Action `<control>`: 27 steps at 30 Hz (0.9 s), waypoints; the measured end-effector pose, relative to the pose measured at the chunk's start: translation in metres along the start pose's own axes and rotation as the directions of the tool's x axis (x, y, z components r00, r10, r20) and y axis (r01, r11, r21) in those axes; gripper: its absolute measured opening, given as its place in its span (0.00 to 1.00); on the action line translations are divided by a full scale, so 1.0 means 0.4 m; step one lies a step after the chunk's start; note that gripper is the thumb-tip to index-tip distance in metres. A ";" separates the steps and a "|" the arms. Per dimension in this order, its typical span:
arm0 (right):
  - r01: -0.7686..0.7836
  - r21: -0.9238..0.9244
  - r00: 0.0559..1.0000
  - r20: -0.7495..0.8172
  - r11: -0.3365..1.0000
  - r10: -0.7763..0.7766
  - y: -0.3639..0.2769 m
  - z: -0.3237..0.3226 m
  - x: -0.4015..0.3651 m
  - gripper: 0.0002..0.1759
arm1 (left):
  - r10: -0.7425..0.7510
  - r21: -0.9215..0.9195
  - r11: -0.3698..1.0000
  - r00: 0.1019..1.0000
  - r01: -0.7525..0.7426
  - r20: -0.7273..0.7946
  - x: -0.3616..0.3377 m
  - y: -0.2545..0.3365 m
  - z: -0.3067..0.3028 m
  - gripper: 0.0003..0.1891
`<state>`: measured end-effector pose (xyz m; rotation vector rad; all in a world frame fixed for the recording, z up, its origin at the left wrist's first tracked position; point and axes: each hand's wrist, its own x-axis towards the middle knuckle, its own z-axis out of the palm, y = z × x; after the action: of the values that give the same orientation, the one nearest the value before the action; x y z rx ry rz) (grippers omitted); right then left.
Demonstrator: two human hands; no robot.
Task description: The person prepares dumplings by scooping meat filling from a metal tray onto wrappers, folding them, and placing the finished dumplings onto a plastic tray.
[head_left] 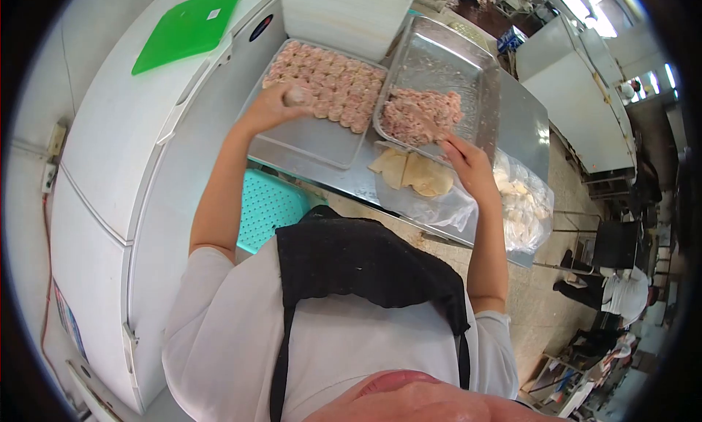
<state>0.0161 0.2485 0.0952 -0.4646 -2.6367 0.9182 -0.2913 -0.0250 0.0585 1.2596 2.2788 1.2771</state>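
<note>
Over the left part of a shallow tray (311, 153) is my left hand (272, 109), its fingers curled around a pale, round dumpling (297, 96). Rows of open-topped meat dumplings (336, 82) fill the far part of that tray. My right hand (468, 159) grips the handle of a utensil (437, 135) at the near edge of a deep metal pan (485, 71). The utensil's end is in the ground meat (420, 115), so its exact kind is hidden. Just left of that hand, thin round wrappers (413, 172) lie on a plastic bag.
A clear bag of pale pieces (521, 206) lies on the metal table (530, 122) at right. The white freezer (110, 130) with a green board (191, 26) stands at left. Below the table is a turquoise crate (269, 206). Another person (621, 294) is far right.
</note>
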 end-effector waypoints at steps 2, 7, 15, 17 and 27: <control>-0.148 0.152 0.983 -0.085 0.977 0.163 0.041 0.013 -0.052 0.17 | 0.007 0.212 0.977 0.997 0.009 -0.078 -0.015 -0.158 -0.058 0.22; -0.470 0.413 0.835 -0.080 0.780 0.545 0.101 0.020 -0.187 0.18 | -0.006 0.445 0.892 0.986 0.080 -0.167 -0.002 -0.312 -0.071 0.25; -0.480 0.493 0.804 -0.085 0.726 0.589 0.079 0.024 -0.236 0.19 | -0.218 0.532 0.785 0.946 0.317 -0.241 0.093 -0.344 0.022 0.30; -0.463 0.485 0.818 -0.089 0.742 0.568 0.085 0.012 -0.237 0.19 | -0.223 0.520 0.800 0.953 0.299 -0.205 0.106 -0.364 0.019 0.30; -0.469 0.481 0.834 -0.035 0.741 0.551 0.189 -0.066 -0.268 0.22 | -0.153 0.789 0.530 0.950 0.311 -0.271 0.070 -0.304 -0.027 0.30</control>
<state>0.1381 0.2763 0.0471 -1.1201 -2.0461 1.5321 -0.3834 -0.0394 -0.0254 0.9787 3.2006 0.1258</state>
